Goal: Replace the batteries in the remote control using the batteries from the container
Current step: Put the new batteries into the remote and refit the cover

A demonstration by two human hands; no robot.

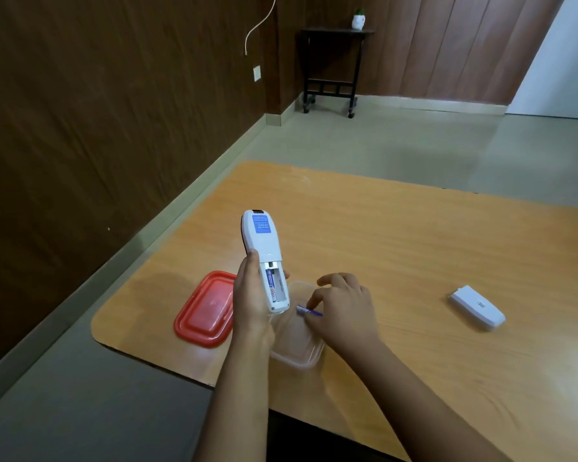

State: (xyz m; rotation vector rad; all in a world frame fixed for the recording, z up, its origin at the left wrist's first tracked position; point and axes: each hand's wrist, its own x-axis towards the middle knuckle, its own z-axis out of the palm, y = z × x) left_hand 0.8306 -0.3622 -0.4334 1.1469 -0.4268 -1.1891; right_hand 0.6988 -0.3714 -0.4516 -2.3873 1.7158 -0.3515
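My left hand (250, 295) holds a white remote control (263, 251) upright with its back facing me. Its battery compartment is uncovered and one blue battery (270, 282) lies in the left slot. My right hand (344, 305) pinches a second blue battery (309, 311) just above a clear plastic container (297, 348), right beside the remote's lower end. The remote's white battery cover (477, 307) lies on the table far to the right.
A red container lid (204, 310) lies flat left of my left hand. The wooden table (397, 248) has a rounded near-left corner with floor beyond its left edge. A small black wheeled stand (332, 68) sits by the far wall.
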